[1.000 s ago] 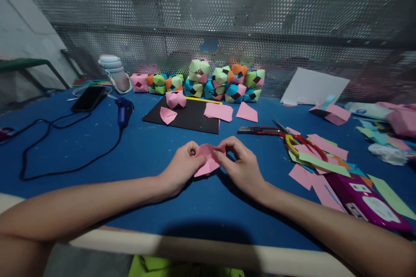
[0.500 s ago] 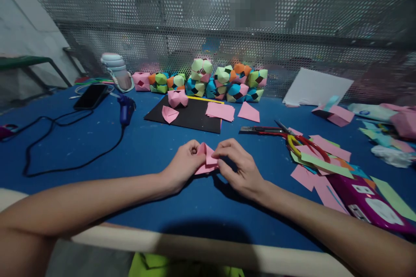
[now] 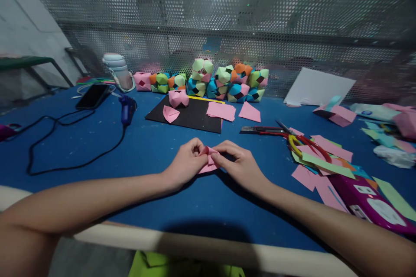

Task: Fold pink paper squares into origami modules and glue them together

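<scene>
Between my hands is a piece of pink folded paper [image 3: 211, 165], partly folded up with a raised flap, just above the blue table. My left hand [image 3: 186, 162] pinches its left side between thumb and fingers. On the right side, my right hand [image 3: 240, 164] grips the flap, its thumb pressed on the paper and its fingers behind. Beyond them, a pink folded piece [image 3: 170, 114] and a pink part-built paper shape [image 3: 178, 98] rest on a black sheet [image 3: 195, 122], along with a stack of pink paper [image 3: 221, 111].
Colourful folded-paper balls [image 3: 224, 82] line the back beside a bottle [image 3: 118, 71]. At left lie a blue glue gun [image 3: 128, 110], its black cord and a phone [image 3: 93, 96]. To the right are a box cutter [image 3: 263, 130], scissors [image 3: 295, 143], paper scraps and a purple power strip [image 3: 370, 203].
My right hand has moved in to the left, its thumb now pressing onto the pink paper. The raised flap stands lower than before. My left hand keeps its pinch.
</scene>
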Available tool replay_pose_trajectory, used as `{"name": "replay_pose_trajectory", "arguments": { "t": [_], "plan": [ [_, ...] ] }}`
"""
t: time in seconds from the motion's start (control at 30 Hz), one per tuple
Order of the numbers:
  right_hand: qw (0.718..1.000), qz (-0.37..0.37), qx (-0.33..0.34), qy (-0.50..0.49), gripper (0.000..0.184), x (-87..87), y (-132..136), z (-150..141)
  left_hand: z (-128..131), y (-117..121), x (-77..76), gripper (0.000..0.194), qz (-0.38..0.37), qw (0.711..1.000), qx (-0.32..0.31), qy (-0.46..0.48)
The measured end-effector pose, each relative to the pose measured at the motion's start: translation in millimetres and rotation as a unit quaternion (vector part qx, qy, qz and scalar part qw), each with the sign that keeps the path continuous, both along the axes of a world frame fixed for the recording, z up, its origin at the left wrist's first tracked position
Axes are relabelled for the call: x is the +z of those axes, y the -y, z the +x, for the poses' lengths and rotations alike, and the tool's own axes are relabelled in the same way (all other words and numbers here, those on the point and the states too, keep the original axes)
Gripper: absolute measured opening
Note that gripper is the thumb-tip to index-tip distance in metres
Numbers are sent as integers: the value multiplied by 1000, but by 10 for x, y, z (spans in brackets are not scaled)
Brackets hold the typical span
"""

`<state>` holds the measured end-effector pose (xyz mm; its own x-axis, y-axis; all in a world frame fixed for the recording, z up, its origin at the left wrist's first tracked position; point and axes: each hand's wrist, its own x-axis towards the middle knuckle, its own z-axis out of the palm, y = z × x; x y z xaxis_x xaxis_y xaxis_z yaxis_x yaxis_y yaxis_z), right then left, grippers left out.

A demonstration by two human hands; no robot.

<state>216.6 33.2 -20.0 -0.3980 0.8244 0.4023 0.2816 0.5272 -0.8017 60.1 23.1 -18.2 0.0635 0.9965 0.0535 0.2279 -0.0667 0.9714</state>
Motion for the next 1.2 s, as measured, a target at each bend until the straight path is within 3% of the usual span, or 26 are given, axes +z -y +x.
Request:
{"name": "replay_pose_trajectory", "arguments": {
  "t": [0.23,0.7,1.03,1.2],
  "plan": [
    [999,-26,-21,-13,10,-36,-23,9,-13,0,-31,15,-5,1000,-16,-6],
    [998,36,-45,-12,12,-46,-26,20,14,30,17,13,-37,995,-65,65],
    [999,46,-11,7,9,-57,15,-7,-1,4,-10,10,-9,1000,-13,9],
    [996,81,-32,36,12,-60,33,-8,-10,-4,-17,10,6,1000,-7,9]
  ]
}}
